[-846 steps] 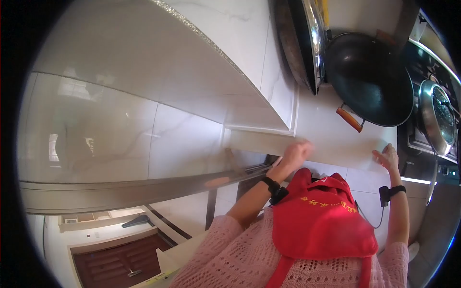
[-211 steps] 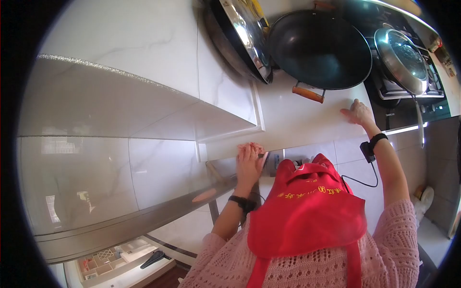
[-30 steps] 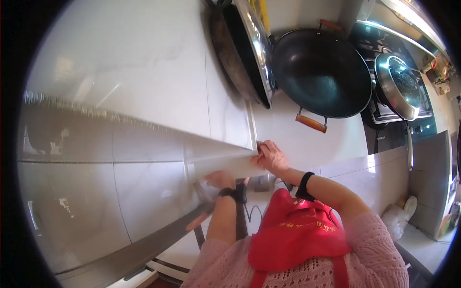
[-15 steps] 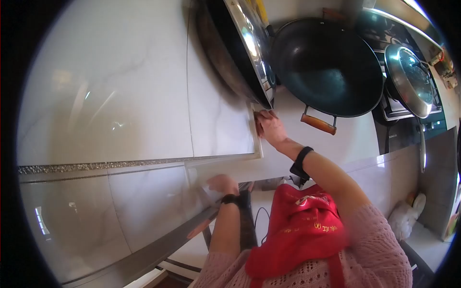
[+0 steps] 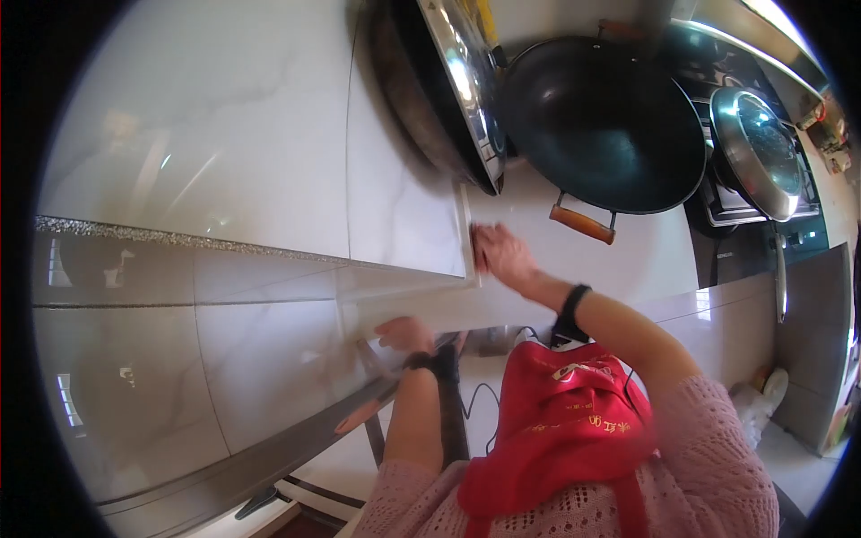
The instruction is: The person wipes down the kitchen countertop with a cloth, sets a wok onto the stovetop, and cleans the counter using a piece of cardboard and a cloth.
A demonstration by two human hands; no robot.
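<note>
My right hand is at the corner where the pale counter meets the marble-look tiled wall. Its fingers are bent and pressed against the tile edge strip; a small dark brownish thing shows at the fingertips, too unclear to name. Lower down, my left hand hangs near the counter's front edge, its fingers loosely stretched toward the tiles, with nothing visible in them. Closest to my right hand is a large black wok with a wooden handle.
A pan with a shiny lid leans by the wall. Beyond the wok, a lidded pan sits on the gas stove. Below are a red apron on my body and a white bag on the floor.
My right hand has slid a little down along the tile edge, away from the leaning lid. My left hand has shifted slightly up and left. The camera view has tilted a little.
</note>
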